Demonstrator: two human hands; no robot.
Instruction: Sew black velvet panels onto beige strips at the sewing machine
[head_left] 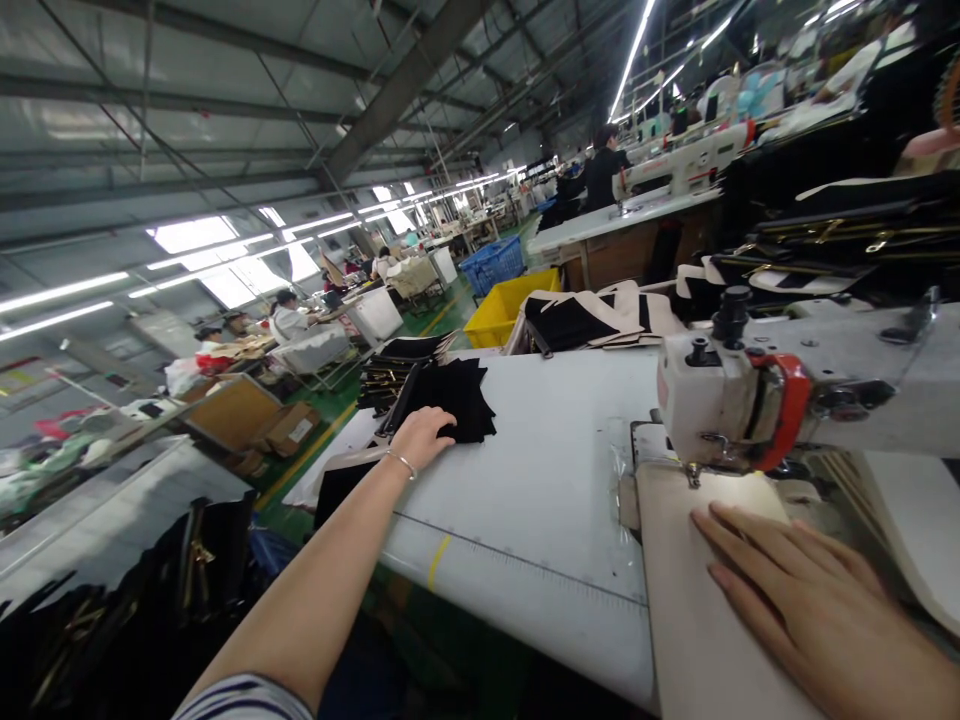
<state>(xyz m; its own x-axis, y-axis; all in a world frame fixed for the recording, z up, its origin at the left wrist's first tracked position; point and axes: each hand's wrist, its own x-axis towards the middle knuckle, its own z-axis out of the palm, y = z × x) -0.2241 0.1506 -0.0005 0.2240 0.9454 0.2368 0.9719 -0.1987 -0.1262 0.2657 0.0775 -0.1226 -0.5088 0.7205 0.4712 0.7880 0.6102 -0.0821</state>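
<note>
Under the head of the white sewing machine [750,390] lay a beige panel [675,580], smooth, flat and plain, with a straight left edge and a paler cream patch [750,492] near its far end. Its long axis ran from the presser foot [694,473] back toward the person, tilting only slightly, and its near end passed out of view at the bottom. The right hand [802,570] rested palm down on it, fingers stretched and slightly parted, tips pointing toward the needle side; nothing was gripped.

Across the white tabletop [540,480], well to the left, the left hand [424,437] touched the near edge of a pile of black pieces [457,395]. These looked matte and dark, overlapping loosely, their pointed corners fanned rightward toward the machine; the overlap hid any single long axis. The left fingers were bent close together over the cloth, though whether they pinched a piece could not be told. Just beyond sat a stack with gold zips [391,375], beside the black pile.
</note>
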